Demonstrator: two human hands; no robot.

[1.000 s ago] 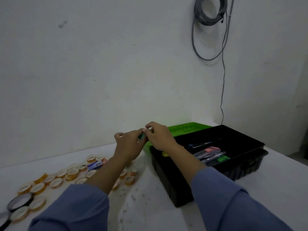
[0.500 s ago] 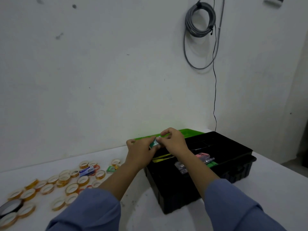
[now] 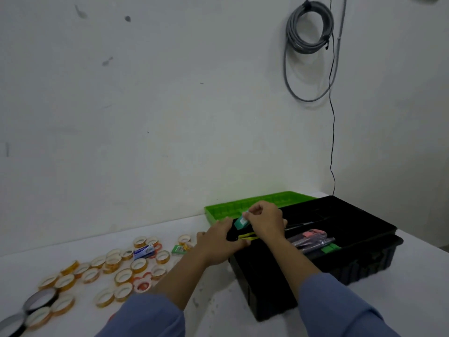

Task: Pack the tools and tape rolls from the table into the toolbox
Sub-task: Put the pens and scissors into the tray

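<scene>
On the white desk (image 3: 422,283) under a bare wall (image 3: 170,117) hung with coiled cable (image 3: 308,27), tape rolls (image 3: 124,276) lie left of the open black toolbox (image 3: 267,295), above whose corner my right hand (image 3: 266,221) pinches a teal packet (image 3: 241,222), my left hand (image 3: 218,242) beside it, grip unclear.

A coiled grey cable (image 3: 294,32) hangs on the white wall (image 3: 170,105)

Wall (image 3: 170,117): pale, is carrying a few dark marks.
Cable (image 3: 292,32): grey, is hanging coiled high on the wall.
Table (image 3: 218,302): white, is lying in dim light.
</scene>
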